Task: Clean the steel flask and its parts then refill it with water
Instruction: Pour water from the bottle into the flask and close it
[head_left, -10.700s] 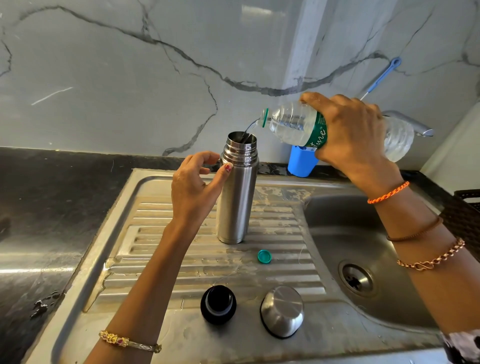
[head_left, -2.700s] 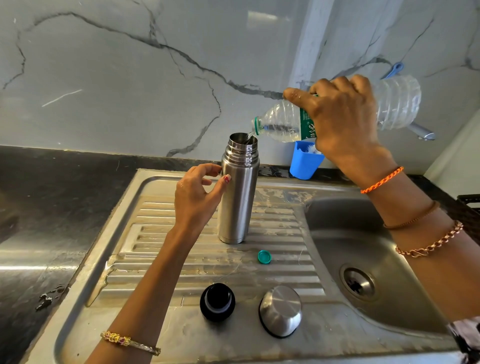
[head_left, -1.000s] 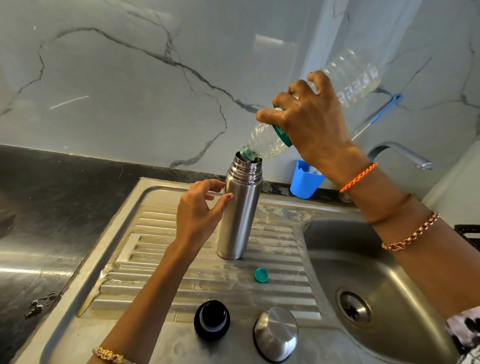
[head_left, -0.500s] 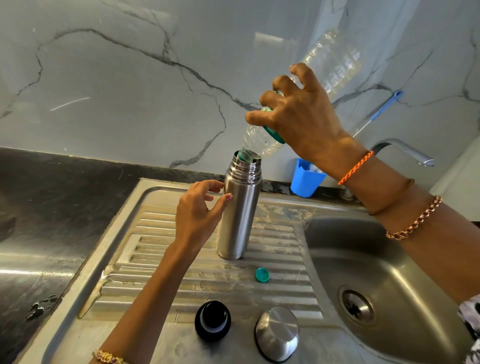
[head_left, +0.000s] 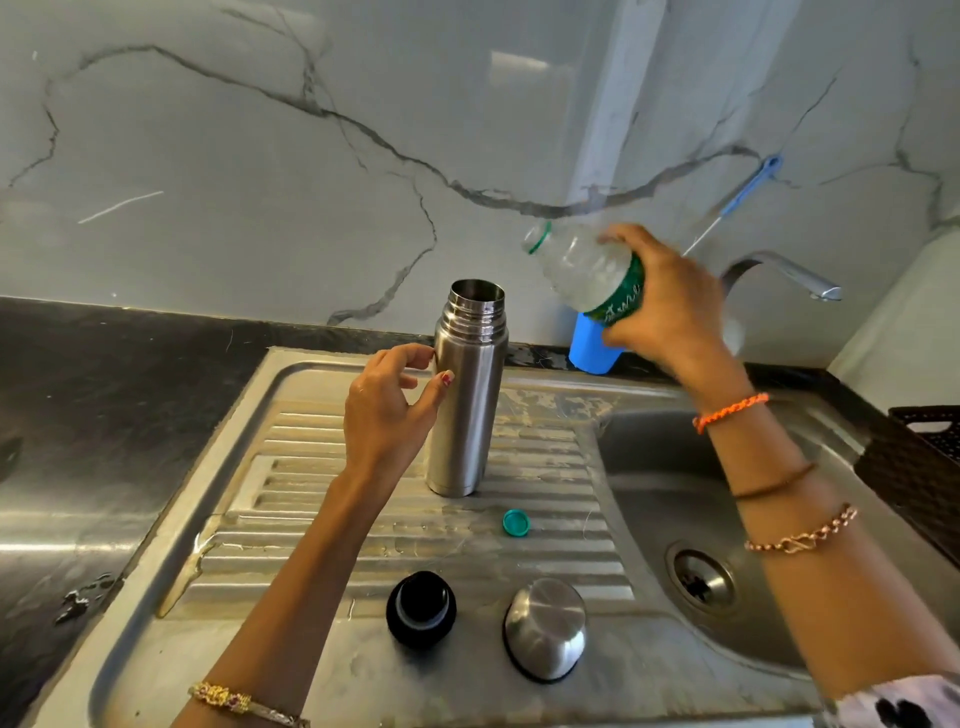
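Two hands | left (head_left: 387, 410) fingertips steady upright flask (head_left: 467, 389) | right (head_left: 665, 306) grips bottle (head_left: 582, 265) beside flask mouth

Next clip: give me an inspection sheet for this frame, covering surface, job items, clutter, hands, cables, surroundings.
Surface: steel sink drainboard, ribbed, wet patches; basin to its right.
Job's things: steel flask upright, mouth open; black stopper and steel cup lid on the near rim; plastic water bottle tilted, mouth clear of the flask; green bottle cap on the ribs.
Clutter: blue cup by the wall; dark basket far right.
Hands: left hand touches the flask's side; right hand grips the bottle.
Cables: nothing seen.
Surroundings: marble wall, tap, black counter.
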